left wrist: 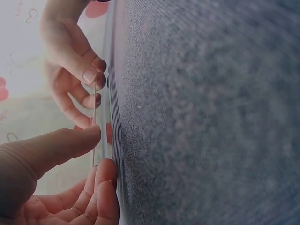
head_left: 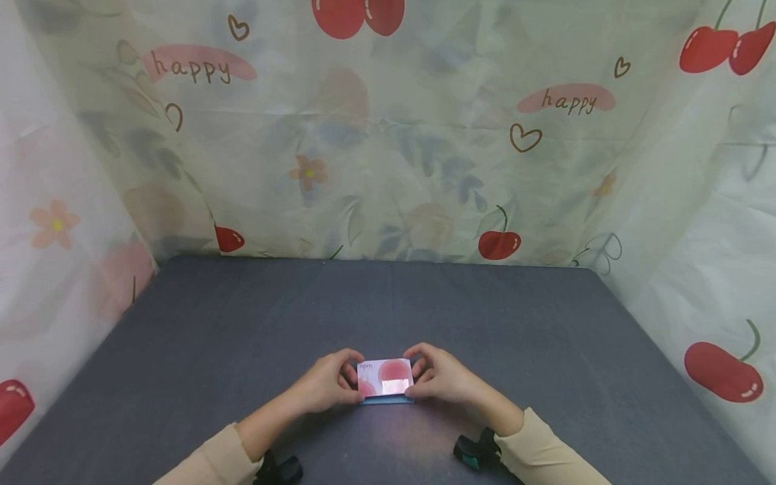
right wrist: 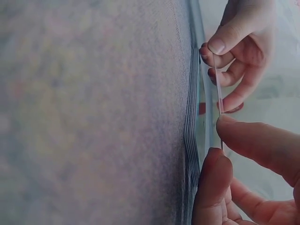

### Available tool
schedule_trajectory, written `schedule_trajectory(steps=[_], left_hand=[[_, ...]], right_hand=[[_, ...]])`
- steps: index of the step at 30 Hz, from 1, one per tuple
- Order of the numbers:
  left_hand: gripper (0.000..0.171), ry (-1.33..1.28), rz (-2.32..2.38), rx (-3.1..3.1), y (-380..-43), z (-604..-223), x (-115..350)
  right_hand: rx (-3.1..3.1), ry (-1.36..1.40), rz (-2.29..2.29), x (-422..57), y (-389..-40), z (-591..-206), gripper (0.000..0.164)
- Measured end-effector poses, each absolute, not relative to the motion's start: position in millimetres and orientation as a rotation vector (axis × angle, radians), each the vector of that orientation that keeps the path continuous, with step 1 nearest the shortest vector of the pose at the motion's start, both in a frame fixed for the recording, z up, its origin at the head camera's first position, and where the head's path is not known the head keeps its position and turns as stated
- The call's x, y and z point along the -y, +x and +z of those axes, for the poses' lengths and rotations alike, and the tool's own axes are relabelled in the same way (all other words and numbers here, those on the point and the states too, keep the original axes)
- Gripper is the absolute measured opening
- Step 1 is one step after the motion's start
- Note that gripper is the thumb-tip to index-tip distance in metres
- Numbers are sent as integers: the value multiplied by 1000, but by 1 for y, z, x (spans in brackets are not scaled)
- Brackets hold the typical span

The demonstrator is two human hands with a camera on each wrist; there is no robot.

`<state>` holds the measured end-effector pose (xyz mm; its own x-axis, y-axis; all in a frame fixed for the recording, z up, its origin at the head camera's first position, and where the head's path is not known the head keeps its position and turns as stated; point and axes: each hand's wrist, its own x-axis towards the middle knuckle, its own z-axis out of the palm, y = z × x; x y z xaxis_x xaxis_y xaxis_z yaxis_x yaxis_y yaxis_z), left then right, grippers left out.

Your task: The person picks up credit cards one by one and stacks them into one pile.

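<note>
A thin pink-and-white card (head_left: 371, 378) with a round pink print is held a little above the table between both hands. My left hand (head_left: 327, 382) pinches its left end between thumb and fingers. At the opposite end, my right hand (head_left: 445, 378) pinches it the same way. Beneath lies a neat stack of thin flat pieces (left wrist: 115, 117), its bluish near edge (head_left: 388, 399) showing below the card in the head view. Edge-on in the right wrist view, the card (right wrist: 218, 91) is apart from the stack (right wrist: 191, 117).
A dark grey cloth-covered table (head_left: 242, 316) spreads around the hands. Behind it and at both sides hang pale printed curtains (head_left: 388, 168) with cherries, hearts and flowers. Black straps with devices (head_left: 475, 450) sit on the wrists near the beige sleeves (head_left: 545, 448).
</note>
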<state>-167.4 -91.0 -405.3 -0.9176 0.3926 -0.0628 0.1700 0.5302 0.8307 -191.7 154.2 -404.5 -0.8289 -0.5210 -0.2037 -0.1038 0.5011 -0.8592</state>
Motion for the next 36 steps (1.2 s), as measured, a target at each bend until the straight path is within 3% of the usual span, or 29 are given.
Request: schedule_trajectory(steps=[36], left_hand=[[50,509,1265,-2531,-167,-405,88]], right_hand=[[-2307,-528,-1249,-156,-191,-408,53]])
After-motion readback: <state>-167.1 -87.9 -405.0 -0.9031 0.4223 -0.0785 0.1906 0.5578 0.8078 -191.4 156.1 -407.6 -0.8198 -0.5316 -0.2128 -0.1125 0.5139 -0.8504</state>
